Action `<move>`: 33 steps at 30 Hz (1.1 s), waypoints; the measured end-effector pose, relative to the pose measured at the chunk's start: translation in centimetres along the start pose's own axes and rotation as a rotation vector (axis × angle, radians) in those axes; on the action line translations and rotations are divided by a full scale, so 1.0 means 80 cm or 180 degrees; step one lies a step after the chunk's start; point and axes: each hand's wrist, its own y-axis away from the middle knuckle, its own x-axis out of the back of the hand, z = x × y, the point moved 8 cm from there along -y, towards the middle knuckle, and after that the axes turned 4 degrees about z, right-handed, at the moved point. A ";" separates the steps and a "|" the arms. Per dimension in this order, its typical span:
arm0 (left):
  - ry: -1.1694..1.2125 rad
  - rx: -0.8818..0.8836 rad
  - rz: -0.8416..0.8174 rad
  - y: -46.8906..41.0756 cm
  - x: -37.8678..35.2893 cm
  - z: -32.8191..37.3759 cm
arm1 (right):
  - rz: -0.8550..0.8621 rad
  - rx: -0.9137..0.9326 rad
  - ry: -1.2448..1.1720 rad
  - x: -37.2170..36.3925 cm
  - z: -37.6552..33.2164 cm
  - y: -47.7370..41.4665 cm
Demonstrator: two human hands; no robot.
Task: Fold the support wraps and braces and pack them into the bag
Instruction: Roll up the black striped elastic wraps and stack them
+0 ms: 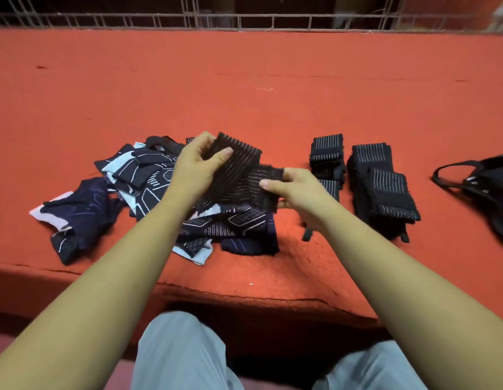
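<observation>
**Wrap gripped in both hands above bench**

Dark ribbed elastic with pale stripes is held up just over the red bench, close to its near edge. The left hand curls round the wrap's upper end at about ten o'clock, with the thumb lying across the front. The right hand pinches the lower end at about four o'clock, thumb on top. Under and at nine o'clock of the wrap sprawls a loose pile of braces, navy and black with white and light blue patches. At three o'clock stand two folded stacks of striped black wraps, side by side. Farther out at three o'clock, at the picture's edge, lies the black bag, its handle loop toward the stacks. Grey trouser legs show at six o'clock.
</observation>
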 end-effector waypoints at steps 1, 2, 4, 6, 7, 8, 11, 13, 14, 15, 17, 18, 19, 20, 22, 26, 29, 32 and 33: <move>0.0045 0.0012 0.0178 -0.008 0.010 0.005 | 0.0105 -0.0021 -0.0356 0.004 -0.010 -0.004; 0.0094 0.0032 0.0387 -0.019 0.021 0.008 | 0.0196 0.0012 -0.0552 0.009 -0.021 -0.007; 0.0063 0.0105 0.0872 -0.040 0.050 0.004 | 0.0362 0.0106 -0.0673 0.021 -0.038 -0.010; -0.0222 0.0396 0.1259 -0.057 0.077 -0.018 | 0.0610 0.0178 -0.0733 0.040 -0.046 -0.010; -0.0428 0.0665 0.1342 -0.060 0.085 -0.032 | 0.0730 0.0250 -0.0770 0.051 -0.050 -0.009; -0.0758 0.0952 0.1350 -0.059 0.089 -0.047 | 0.0810 0.0346 -0.0785 0.060 -0.053 -0.007; -0.1706 0.0712 0.1177 -0.047 0.076 -0.042 | 0.0757 0.0671 -0.0404 0.074 -0.066 0.002; -0.1187 0.0100 0.0468 -0.042 0.034 -0.014 | 0.0475 0.0765 -0.0083 0.070 -0.073 0.009; -0.0767 0.0029 -0.0122 -0.035 0.005 -0.003 | 0.0295 0.0791 -0.0005 0.065 -0.077 0.011; -0.0465 0.0060 -0.0728 -0.025 -0.023 0.006 | 0.0118 0.0817 0.0014 0.061 -0.081 0.014; -0.0126 0.0189 -0.1614 0.001 -0.064 0.019 | -0.0104 0.0845 -0.0125 0.058 -0.092 0.016; -0.0010 0.0260 -0.1834 0.009 -0.076 0.020 | -0.0095 0.0832 -0.0236 0.061 -0.097 0.015; 0.0019 0.0330 -0.1956 0.014 -0.082 0.022 | 0.0007 0.0805 -0.0307 0.068 -0.100 0.013; -0.0082 0.0378 -0.1993 0.017 -0.086 0.020 | 0.0226 0.0783 -0.0284 0.079 -0.102 0.011; -0.0619 0.0207 -0.1952 0.018 -0.086 0.015 | 0.0950 0.0747 -0.0095 0.112 -0.102 0.008; -0.1496 -0.0100 -0.1565 0.009 -0.072 0.004 | 0.2216 0.0919 0.0362 0.172 -0.101 0.018; -0.1778 -0.0184 -0.1324 0.007 -0.073 0.019 | 0.2419 0.0768 0.1970 0.185 -0.097 0.018; -0.2055 -0.0333 -0.1165 0.002 -0.080 0.048 | 0.2075 0.0511 0.1306 0.183 -0.075 0.006; -0.1720 -0.0146 -0.1180 -0.001 -0.082 0.051 | 0.1992 0.0376 0.0711 0.182 -0.066 0.002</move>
